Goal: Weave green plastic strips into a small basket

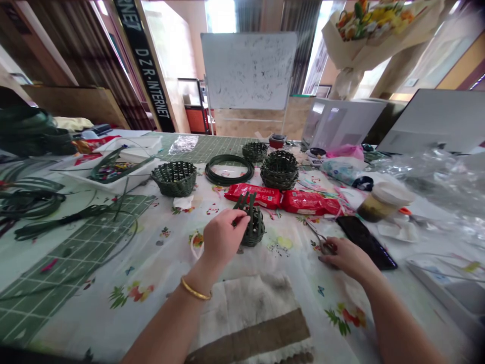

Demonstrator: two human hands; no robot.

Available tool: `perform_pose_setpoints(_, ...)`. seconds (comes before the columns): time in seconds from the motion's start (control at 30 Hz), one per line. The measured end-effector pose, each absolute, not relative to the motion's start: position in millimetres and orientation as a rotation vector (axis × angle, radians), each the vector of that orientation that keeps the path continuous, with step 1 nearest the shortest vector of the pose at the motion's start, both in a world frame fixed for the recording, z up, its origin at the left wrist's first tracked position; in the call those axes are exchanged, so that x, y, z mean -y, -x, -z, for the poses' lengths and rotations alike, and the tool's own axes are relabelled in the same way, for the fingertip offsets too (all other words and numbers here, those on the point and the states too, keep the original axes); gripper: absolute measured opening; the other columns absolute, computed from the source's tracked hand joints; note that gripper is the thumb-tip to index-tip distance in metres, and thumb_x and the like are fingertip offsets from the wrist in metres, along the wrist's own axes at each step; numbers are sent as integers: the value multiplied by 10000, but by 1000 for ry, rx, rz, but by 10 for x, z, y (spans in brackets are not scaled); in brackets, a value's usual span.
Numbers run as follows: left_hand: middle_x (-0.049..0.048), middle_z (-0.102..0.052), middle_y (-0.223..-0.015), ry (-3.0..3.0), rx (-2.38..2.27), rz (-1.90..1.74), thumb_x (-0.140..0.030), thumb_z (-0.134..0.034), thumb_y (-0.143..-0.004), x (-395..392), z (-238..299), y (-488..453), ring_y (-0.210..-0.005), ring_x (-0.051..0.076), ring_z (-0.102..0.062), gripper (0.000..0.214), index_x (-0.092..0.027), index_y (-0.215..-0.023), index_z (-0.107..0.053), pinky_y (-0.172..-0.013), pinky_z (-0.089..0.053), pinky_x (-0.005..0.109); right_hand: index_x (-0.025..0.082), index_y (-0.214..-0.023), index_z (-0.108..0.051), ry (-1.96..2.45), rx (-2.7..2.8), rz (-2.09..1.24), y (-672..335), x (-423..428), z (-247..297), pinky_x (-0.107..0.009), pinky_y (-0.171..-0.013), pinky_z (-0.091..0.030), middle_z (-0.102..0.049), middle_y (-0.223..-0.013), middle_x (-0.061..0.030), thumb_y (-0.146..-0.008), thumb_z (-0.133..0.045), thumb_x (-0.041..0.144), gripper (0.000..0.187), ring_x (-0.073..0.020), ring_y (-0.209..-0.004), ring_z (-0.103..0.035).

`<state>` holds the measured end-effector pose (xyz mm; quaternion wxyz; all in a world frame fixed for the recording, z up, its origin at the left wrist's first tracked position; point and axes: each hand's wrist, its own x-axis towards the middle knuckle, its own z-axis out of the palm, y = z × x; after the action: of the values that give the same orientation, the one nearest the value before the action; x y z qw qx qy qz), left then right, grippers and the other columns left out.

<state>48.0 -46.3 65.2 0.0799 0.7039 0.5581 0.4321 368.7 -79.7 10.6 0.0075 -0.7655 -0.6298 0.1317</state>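
Note:
My left hand (223,236), with a gold bangle (195,290) on the wrist, pinches the rim of a small half-woven dark green basket (254,228) whose loose strips stick up. My right hand (346,257) lies on the floral tablecloth (159,263) to the right, fingers closed over small metal scissors (320,240). A black phone (366,241) lies just beyond that hand.
Three finished green baskets (175,178) (279,169) (255,150) and a coil of green strip (229,169) stand behind. Red packets (288,198), a lidded cup (382,201), a white tray (117,172), green cutting mats (71,253), a folded towel (252,313) and clear plastic wrap (432,177) surround them.

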Motion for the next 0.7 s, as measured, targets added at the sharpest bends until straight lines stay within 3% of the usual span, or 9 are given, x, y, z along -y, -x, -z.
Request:
perform_pose_setpoints(0.17,57,-656,-724,-2343,-2041,-1102,-356,-565,-797,467,-631,-661,-597,197,-581,192,-185,-845,-638,-501,-292,282,193,-1047,-609,2413,1942,-410,-3675,792,-87,-295,-707,-428,-636,-919,-92,-683,-604,395,417,-247,-842,-612)
perform_pose_setpoints(0.37,78,-651,-705,-2424,-2109,-1025,-377,-516,-824,476,-540,-722,-555,202,-569,231,-172,-789,-616,-491,-242,283,150,-1163,-570,2489,1950,-438,-3731,788,-88,-339,-782,-430,-618,-1001,-141,-698,-587,455,556,-288,-932,-600)
perform_pose_setpoints(0.5,54,-660,-656,-2331,-2049,-1091,-332,-520,-816,481,-486,-710,-555,186,-571,200,-187,-732,-629,-494,-250,275,152,-1181,-563,2532,1927,-418,-3738,792,-83,-342,-780,-430,-603,-1036,-161,-716,-570,388,521,-294,-953,-598)
perform_pose_setpoints(0.7,-4,-601,-564,-2039,-1845,-1240,-300,-581,-762,499,-441,-663,-526,121,-520,176,-178,-636,-598,-523,-338,225,188,-1054,-639,2478,1968,-350,-3785,815,-64,-349,-765,-426,-605,-951,-134,-678,-603,428,448,-292,-880,-595)
